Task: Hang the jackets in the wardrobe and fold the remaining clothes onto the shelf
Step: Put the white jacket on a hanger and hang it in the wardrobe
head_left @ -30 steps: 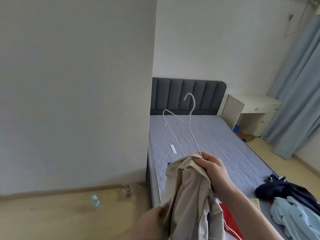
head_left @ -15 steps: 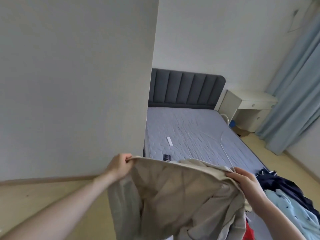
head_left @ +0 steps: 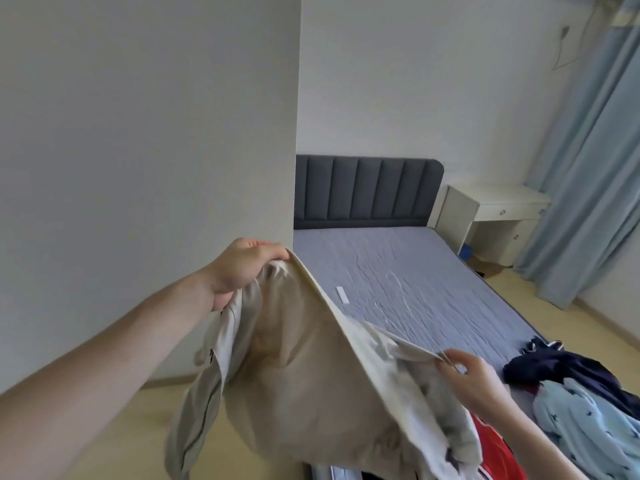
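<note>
While both hands, left hand (head_left: 242, 268) and right hand (head_left: 474, 375), pinch the beige jacket (head_left: 304, 368) spread open, hanging is underway; next it likely needs the wire hanger (head_left: 398, 303) on the bed (head_left: 433, 258)

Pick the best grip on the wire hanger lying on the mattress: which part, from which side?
Judging from a faint outline, the wire hanger lies flat on the mattress, nothing on it. Come from above with the right hand, the nearer one, and pinch the thin wire at the neck under the hook; which end the hook faces is too blurred to tell.
</note>
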Motion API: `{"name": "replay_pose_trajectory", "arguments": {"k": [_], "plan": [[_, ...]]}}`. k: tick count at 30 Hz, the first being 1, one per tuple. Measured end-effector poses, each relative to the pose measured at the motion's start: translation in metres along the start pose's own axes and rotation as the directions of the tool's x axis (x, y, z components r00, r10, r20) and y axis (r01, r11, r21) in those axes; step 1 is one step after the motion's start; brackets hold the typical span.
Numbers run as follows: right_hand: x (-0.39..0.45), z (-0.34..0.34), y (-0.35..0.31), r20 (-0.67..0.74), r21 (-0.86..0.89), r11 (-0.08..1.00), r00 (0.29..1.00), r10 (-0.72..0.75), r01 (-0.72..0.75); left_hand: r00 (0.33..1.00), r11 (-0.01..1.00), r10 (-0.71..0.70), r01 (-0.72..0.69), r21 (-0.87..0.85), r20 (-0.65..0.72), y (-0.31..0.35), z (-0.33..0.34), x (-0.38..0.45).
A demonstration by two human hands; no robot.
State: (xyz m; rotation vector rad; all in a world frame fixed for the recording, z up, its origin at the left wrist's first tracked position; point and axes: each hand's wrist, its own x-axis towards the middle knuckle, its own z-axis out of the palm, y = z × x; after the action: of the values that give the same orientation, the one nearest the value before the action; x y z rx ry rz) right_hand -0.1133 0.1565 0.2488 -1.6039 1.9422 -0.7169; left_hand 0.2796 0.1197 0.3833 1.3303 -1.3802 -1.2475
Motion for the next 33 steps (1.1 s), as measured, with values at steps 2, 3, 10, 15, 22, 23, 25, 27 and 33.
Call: {"name": "replay_pose_trajectory", "arguments": {"k": [2,3,10,15,22,23,25,27,33], "plan": [[-0.006,0.009,-0.012,0.003,0.067,0.997,1.0,-0.031,0.031,0.999,0.996,0.046,-0.044,0.071,-0.024,0.011,0.001,-0.002],[-0.009,0.014,-0.019,0.029,0.108,0.992,0.998,-0.062,0.058,0.997,0.993,0.069,-0.066,0.1,-0.037,0.014,0.004,-0.003],[-0.037,0.078,-0.068,0.22,0.141,0.973,0.952,-0.211,0.183,0.975,0.962,0.22,-0.217,0.166,0.002,0.007,0.043,-0.005],[-0.033,0.104,-0.071,0.215,0.197,0.973,0.964,-0.158,0.115,0.97,0.955,0.232,-0.24,0.173,0.065,0.002,0.048,-0.004],[-0.029,0.109,-0.085,0.257,0.267,0.951,0.94,-0.223,0.153,0.967,0.965,0.195,-0.219,0.144,0.161,0.003,0.034,-0.017],[-0.028,0.11,-0.09,0.259,0.29,0.944,0.937,-0.235,0.156,0.963,0.962,0.195,-0.225,0.156,0.185,0.006,0.033,-0.02],[-0.025,0.112,-0.099,0.26,0.34,0.926,0.93,-0.259,0.163,0.955,0.954,0.205,-0.244,0.172,0.214,0.012,0.03,-0.028],[-0.024,0.114,-0.107,0.271,0.357,0.917,0.919,-0.286,0.18,0.951,0.952,0.215,-0.255,0.17,0.223,0.018,0.025,-0.035],[-0.025,0.12,-0.122,0.294,0.303,0.916,0.888,-0.353,0.264,0.935,0.941,0.254,-0.298,0.16,0.248,0.028,0.01,-0.048]]}}
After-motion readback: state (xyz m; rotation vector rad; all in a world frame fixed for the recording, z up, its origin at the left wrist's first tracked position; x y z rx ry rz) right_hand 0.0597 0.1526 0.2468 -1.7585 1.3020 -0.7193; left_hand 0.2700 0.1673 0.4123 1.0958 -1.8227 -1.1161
